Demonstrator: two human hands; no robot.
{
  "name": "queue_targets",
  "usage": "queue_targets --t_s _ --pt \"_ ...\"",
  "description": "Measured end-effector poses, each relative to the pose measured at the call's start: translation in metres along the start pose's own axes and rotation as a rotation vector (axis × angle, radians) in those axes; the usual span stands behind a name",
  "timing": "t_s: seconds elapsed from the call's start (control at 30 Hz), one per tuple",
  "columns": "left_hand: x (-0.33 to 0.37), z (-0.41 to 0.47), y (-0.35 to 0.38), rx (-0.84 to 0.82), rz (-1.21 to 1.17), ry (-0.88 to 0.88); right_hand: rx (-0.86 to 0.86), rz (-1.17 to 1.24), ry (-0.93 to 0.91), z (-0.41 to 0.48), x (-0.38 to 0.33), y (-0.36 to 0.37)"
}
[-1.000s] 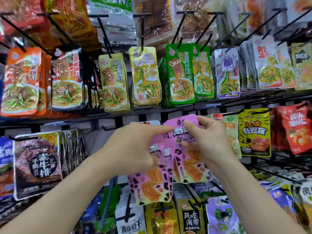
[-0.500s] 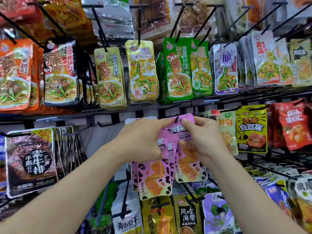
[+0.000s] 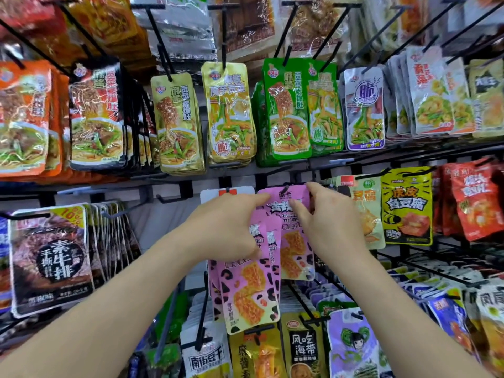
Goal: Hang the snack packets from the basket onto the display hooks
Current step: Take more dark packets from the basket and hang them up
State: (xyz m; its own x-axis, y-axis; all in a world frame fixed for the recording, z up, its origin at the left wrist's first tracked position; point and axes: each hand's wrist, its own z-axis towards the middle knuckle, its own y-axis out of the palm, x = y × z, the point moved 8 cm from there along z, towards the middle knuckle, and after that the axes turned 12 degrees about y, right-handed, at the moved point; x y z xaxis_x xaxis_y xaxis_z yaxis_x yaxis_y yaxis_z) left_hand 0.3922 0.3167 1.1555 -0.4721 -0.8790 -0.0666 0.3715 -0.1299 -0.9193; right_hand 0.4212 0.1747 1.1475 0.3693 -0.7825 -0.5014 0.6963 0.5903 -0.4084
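Note:
My left hand [image 3: 229, 230] grips a fanned bunch of pink snack packets [image 3: 249, 290] with black spots and orange food pictures. My right hand [image 3: 327, 225] pinches the top of one pink packet [image 3: 296, 241] raised beside the bunch. That packet's top edge sits at the tip of a black display hook [image 3: 286, 185] in the middle row. Whether the hook passes through the packet's hole cannot be told. The basket is not in view.
The rack holds rows of hanging packets: green packets [image 3: 286, 110] and yellow packets [image 3: 229, 113] above, a yellow tofu packet [image 3: 406, 205] at right, dark beef-steak packets [image 3: 51, 257] at left. A bare hook [image 3: 174, 199] juts out left of my hands. More packets hang below.
Both hands have lifted the pink packets up and slightly right, bringing the top of the single packet up to the hook tip. The view has tilted down a little.

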Motion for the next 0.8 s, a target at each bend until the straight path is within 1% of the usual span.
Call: queue_targets --t_s 0.17,0.43,0.57,0.7,0.8 --pt "-0.006 0.001 0.004 -0.025 -0.06 -0.033 -0.046 -0.083 -0.041 0.004 0.0 0.006" --pt "-0.01 0.004 0.009 -0.026 -0.113 -0.031 -0.136 0.119 -0.02 0.017 0.004 0.014" --pt "-0.011 0.004 0.009 -0.032 -0.142 -0.031 -0.071 0.174 0.018 0.022 0.011 0.018" --pt "-0.007 -0.002 0.004 -0.014 -0.16 0.008 -0.03 0.205 0.044 0.023 0.016 0.02" --pt "-0.006 -0.01 -0.004 0.016 -0.167 0.026 0.07 0.194 -0.001 0.016 0.015 0.008"
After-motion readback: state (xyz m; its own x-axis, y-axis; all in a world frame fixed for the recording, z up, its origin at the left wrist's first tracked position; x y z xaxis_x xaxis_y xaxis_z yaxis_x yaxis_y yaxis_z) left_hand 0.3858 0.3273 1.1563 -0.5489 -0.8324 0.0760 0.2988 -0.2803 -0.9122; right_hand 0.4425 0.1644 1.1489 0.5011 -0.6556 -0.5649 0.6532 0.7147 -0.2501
